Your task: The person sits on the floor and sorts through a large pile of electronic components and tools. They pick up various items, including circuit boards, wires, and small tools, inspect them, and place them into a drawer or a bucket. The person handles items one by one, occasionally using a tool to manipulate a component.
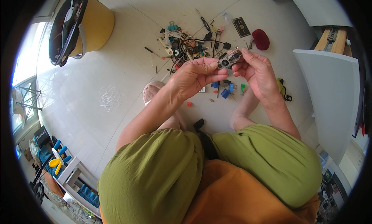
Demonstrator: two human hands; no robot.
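Between my hands, above the floor, is a small metal-and-black mechanical part [228,60] with round openings. My left hand [200,71] pinches its left end between thumb and fingers. The thumb and fingers of my right hand [257,68] are at its right end, by a small metallic tip. Behind it on the tiles lies a mixed heap of small hardware [186,45], with a black cable looped over it. A screwdriver [205,23], a black card [241,27] and a dark red pad [260,39] lie beyond. Blue plastic pieces [225,93] and a green one [243,86] lie below my hands.
A yellow bucket [98,23] with a dark liner stands at upper left. A tangle of white string [110,98] lies on the left floor. An open drawer [328,87] juts in at right. A grey frame [72,171] stands at lower left.
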